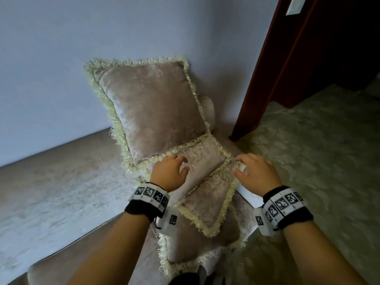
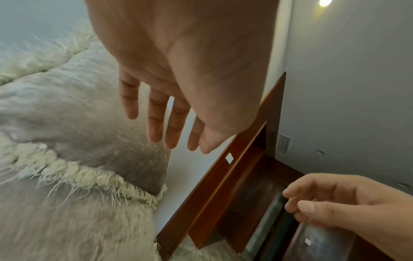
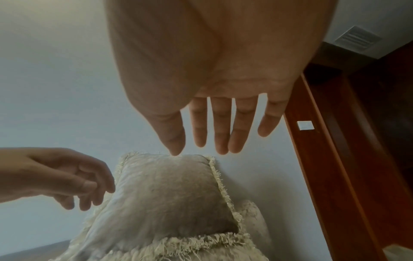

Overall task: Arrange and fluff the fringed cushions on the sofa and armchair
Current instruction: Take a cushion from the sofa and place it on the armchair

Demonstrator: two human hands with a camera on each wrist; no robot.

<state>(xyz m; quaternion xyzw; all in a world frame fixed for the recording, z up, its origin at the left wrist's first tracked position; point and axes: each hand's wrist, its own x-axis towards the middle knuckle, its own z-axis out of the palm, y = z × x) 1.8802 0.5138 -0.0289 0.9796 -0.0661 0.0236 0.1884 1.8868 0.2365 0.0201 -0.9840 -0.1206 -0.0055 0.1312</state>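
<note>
Velvet cushions [image 1: 197,171] overlapping at fringes — left hand [image 1: 170,173], right hand [image 1: 255,173] relaxed, empty.

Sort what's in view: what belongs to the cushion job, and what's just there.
Part of the job:
upright cushion
middle cushion
front cushion
bottom cushion
sofa
left hand
right hand

Just there:
wooden door frame
carpet
wall

No readable text anywhere, honestly.
Only black-and-white square code markers on the white wristbands [image 1: 151,194] [image 1: 282,203], plus tiny specks under them too small to make out. Small pale plate on the wooden door frame [image 1: 295,6]: blank as far as can be told.
</note>
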